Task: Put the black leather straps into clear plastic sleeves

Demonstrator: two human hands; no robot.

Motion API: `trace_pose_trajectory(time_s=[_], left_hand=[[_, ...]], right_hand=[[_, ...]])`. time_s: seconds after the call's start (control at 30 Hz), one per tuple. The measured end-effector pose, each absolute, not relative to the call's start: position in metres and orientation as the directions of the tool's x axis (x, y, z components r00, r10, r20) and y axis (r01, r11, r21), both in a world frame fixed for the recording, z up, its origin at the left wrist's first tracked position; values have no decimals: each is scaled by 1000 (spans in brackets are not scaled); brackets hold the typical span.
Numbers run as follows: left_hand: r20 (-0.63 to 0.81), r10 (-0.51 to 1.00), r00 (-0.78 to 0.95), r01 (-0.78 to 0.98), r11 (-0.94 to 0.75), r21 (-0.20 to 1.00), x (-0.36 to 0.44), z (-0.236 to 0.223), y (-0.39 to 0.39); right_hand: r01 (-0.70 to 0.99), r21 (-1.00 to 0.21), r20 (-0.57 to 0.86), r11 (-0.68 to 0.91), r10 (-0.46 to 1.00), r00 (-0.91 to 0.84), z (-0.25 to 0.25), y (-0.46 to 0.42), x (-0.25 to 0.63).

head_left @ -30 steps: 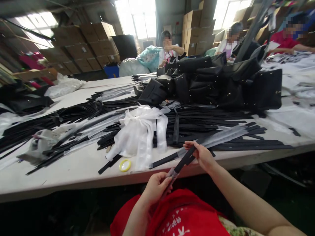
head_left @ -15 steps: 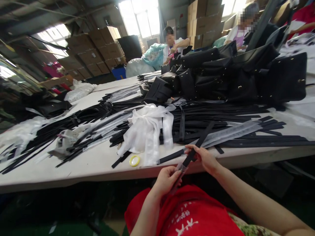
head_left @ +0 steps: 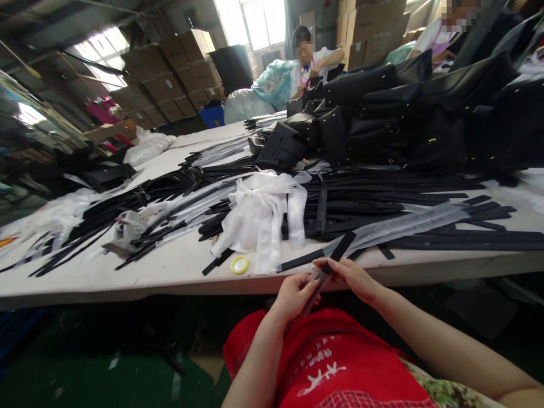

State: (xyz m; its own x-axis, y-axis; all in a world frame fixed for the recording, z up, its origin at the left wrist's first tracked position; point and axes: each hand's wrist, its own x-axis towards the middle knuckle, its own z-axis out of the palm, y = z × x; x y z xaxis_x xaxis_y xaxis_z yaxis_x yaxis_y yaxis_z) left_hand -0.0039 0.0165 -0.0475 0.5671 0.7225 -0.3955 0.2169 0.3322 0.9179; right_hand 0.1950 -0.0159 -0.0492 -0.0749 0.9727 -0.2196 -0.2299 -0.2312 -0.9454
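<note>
Close to my body, at the table's front edge, my left hand (head_left: 296, 296) pinches a clear plastic sleeve (head_left: 315, 276) around the lower part of a black strap (head_left: 342, 247). My right hand (head_left: 351, 276) grips the same strap just above, thumb and fingers closed on it. The strap's free end points up and away to the right over the table. Behind my hands lie a bundle of white plastic sleeves (head_left: 257, 212) and a pile of black straps (head_left: 365, 198). A yellow tape roll (head_left: 239, 265) rests left of my hands.
Black bags with gold studs (head_left: 382, 124) are heaped at the back right. More black straps (head_left: 170, 184) and clear bags (head_left: 63, 215) spread to the left on the pale table (head_left: 170, 283). Across it, a co-worker (head_left: 314, 65) handles something black. Cardboard boxes (head_left: 165, 85) stand behind.
The strap has slid farther down into the plastic sleeve, so less of it sticks out. My hands have come closer together. The view has turned a little to the right.
</note>
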Motion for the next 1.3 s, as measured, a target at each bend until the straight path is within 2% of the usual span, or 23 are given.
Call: trace_pose_trajectory(time_s=[0.13,0.37,0.43,0.53,0.6,0.67,0.73,0.9,1.1,1.23,1.3], left_hand=[[-393,729,560,220,327,919,-6,-49,17],[-397,681,615,215,339,916,-7,-46,15],[-377,611,696,251,284,925,-11,-43,14],[-417,441,795,338,249,908,-27,-42,18],[-478,363,800,403,266,876,-41,-42,23],[-510,347,787,430,284,857,-53,-38,31],[-515,365,776,437,277,855,-59,-31,40],[-552,437,710,560,123,819,-47,-8,63],[-401,570,717,545,-100,832,-2,-7,85],[-306,665,681,657,-371,656,25,-16,97],[-247,722,646,704,-438,559,36,-19,98]], right_hand=[[-273,-914,-253,-300,947,-196,-56,-23,175],[-453,-854,-196,-257,964,-178,-47,-25,160],[-483,-857,-173,-183,983,-65,-33,-21,175],[-460,-888,-129,-11,966,226,-2,-11,234],[-396,-912,-86,109,891,445,21,-7,293],[-312,-934,-71,175,763,642,40,-6,355],[-202,-969,-58,145,660,749,51,-8,409],[-125,-991,-73,48,586,807,52,-15,483],[-55,-993,-101,-103,515,851,29,-17,524],[36,-971,-83,-235,475,876,8,-11,549],[157,-944,10,-289,451,893,-6,-9,558]])
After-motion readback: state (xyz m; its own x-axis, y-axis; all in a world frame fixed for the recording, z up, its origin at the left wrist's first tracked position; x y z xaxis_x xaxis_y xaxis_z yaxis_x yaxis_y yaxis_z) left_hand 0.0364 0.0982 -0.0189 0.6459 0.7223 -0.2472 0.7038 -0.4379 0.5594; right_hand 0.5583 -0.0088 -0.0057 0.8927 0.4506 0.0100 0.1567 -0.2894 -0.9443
